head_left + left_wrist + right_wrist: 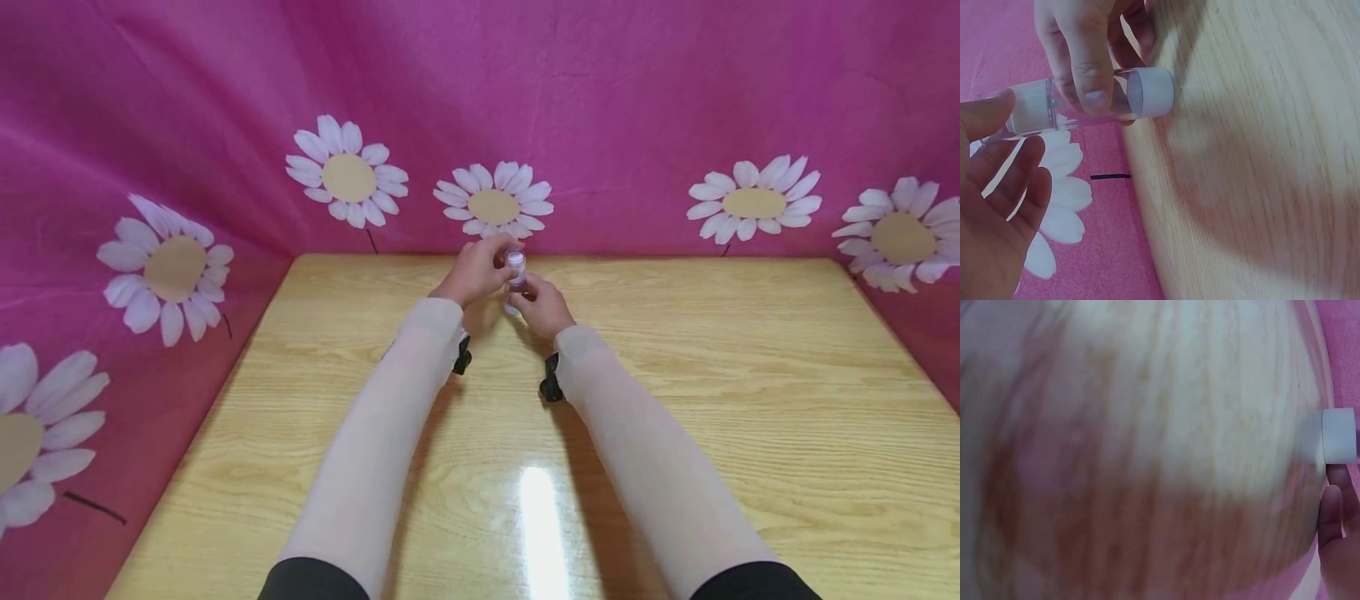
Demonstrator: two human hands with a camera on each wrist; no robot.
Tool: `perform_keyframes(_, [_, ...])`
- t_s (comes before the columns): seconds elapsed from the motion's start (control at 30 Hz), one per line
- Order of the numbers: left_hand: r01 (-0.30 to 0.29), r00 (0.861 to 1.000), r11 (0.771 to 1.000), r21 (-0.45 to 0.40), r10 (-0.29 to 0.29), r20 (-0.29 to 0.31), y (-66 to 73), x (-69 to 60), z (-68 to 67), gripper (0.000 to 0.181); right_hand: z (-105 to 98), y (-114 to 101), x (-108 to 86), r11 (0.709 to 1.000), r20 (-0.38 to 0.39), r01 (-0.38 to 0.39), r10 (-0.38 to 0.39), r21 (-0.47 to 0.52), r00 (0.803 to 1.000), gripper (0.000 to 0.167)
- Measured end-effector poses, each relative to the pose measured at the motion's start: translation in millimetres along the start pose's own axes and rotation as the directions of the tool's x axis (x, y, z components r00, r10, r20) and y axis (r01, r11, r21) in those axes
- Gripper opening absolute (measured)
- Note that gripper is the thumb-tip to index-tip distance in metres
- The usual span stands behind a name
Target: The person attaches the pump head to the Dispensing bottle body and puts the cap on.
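Both hands hold one small clear cylindrical bottle near the far edge of the table. My left hand grips its upper end, a clear cap with a white inner part, between thumb and fingers. Lower down, my right hand pinches the transparent body. The bottle's white base points down toward the tabletop; whether it touches the wood cannot be told. In the right wrist view only the white base and part of the right hand show, at the right edge.
A light wood-grain table stretches under both forearms. Pink cloth printed with white daisies hangs behind it and along the sides. Each wrist wears a black device, one on the left and one on the right.
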State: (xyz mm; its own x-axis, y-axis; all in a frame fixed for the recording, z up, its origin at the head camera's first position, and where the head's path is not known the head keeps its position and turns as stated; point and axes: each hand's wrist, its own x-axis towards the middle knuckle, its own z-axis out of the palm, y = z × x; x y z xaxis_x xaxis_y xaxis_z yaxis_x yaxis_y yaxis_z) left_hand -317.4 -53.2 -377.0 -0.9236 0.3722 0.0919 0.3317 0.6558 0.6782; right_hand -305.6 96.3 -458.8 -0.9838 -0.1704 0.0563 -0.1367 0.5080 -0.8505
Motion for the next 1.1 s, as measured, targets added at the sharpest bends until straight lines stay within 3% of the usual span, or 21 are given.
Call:
perform_keyframes(0.37, [-0.028,1.000,1.000,0.006,0.028,-0.012,-7.7,-4.7,-2.0,0.043,5,1,-1.1,1.000,0.013,0.011,-0.011,-0.025,1.000,0.027])
perform_keyframes(0.8, [-0.033,0.999,0.984,-0.175,0.032,-0.008,-23.3,-3.1,-10.2,0.046,5,-7,0.4,1.000,0.062,-0.024,0.024,0.004,0.998,0.029])
perform_keyframes(1.1, [-0.018,1.000,0.974,-0.225,0.016,-0.013,-22.0,-3.1,-1.6,0.045,2,0,1.5,0.999,0.059,0.019,-0.021,0.037,0.998,0.031])
